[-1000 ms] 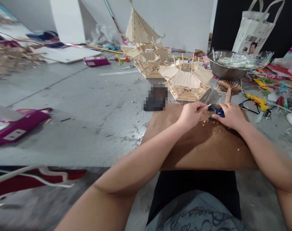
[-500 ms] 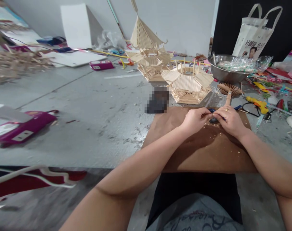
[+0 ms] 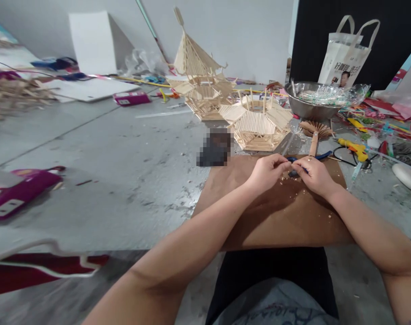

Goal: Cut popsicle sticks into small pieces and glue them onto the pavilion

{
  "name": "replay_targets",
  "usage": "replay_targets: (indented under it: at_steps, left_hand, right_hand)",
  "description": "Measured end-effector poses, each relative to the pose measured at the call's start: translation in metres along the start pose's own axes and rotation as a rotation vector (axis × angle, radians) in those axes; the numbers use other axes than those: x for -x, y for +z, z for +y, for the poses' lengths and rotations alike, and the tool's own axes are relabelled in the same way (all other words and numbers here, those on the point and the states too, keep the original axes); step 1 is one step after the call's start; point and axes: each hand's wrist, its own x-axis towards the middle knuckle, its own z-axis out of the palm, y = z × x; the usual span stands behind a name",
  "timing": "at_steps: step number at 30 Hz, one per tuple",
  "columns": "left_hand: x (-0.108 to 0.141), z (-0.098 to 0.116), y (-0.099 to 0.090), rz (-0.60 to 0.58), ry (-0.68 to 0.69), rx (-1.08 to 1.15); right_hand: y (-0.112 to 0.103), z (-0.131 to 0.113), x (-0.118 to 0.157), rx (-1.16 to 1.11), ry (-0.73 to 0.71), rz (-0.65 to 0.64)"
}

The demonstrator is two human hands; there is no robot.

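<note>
My left hand (image 3: 268,172) and my right hand (image 3: 313,175) meet fingertip to fingertip above a brown board (image 3: 256,225). Both are closed in a pinch; between them is something too small to make out. Blue-handled pliers (image 3: 324,155) lie on the board behind and under my fingers, partly hidden by them. Pale wood crumbs are scattered on the board around the pliers. Just beyond my right hand is a folded paper fan (image 3: 314,143). A low six-sided wooden stick model (image 3: 256,122) stands past the board's far edge.
A taller stick pagoda (image 3: 202,85) rises behind the low model. To the right are a steel bowl (image 3: 314,108) with plastic wrap, a yellow glue gun (image 3: 354,149) with its cord, and a white mouse-like object (image 3: 408,177). A purple power strip (image 3: 22,189) lies at left.
The whole view has shifted, so things appear further left and slightly lower. My hands stay pinched together over the pliers, with only slight finger movement.
</note>
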Motion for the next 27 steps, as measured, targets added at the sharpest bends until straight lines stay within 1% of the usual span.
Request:
replay_targets:
  at_steps: [2, 5, 8, 10, 12, 14, 17, 21, 24, 27]
  left_hand:
    - [-0.002, -0.002, 0.000, 0.055, -0.016, 0.025]
    - [-0.007, -0.008, -0.003, 0.223, -0.048, 0.133]
    - [-0.014, -0.015, -0.008, 0.384, -0.127, 0.252]
    - [-0.018, -0.019, -0.011, 0.434, -0.180, 0.319]
    - [-0.021, -0.022, -0.013, 0.443, -0.214, 0.379]
    - [-0.023, -0.024, -0.015, 0.452, -0.231, 0.424]
    - [-0.026, -0.024, -0.018, 0.510, -0.242, 0.466]
    - [-0.029, -0.027, -0.023, 0.558, -0.252, 0.559]
    - [-0.031, -0.031, -0.026, 0.573, -0.239, 0.591]
    - [-0.034, -0.033, -0.028, 0.626, -0.228, 0.527]
  right_hand:
    - [0.000, 0.001, 0.001, -0.019, 0.040, 0.006]
    - [0.000, 0.008, 0.000, -0.065, 0.147, 0.017]
    - [0.003, 0.021, -0.007, -0.125, 0.302, 0.030]
    - [0.007, 0.030, -0.015, -0.166, 0.424, 0.019]
    - [0.013, 0.036, -0.025, -0.180, 0.468, -0.006]
    - [0.019, 0.036, -0.036, -0.177, 0.470, -0.036]
    - [0.027, 0.031, -0.056, -0.142, 0.451, -0.070]
    - [0.038, 0.023, -0.079, -0.090, 0.411, -0.086]
    - [0.046, 0.022, -0.090, -0.082, 0.392, -0.109]
    - [0.051, 0.022, -0.094, -0.089, 0.389, -0.124]
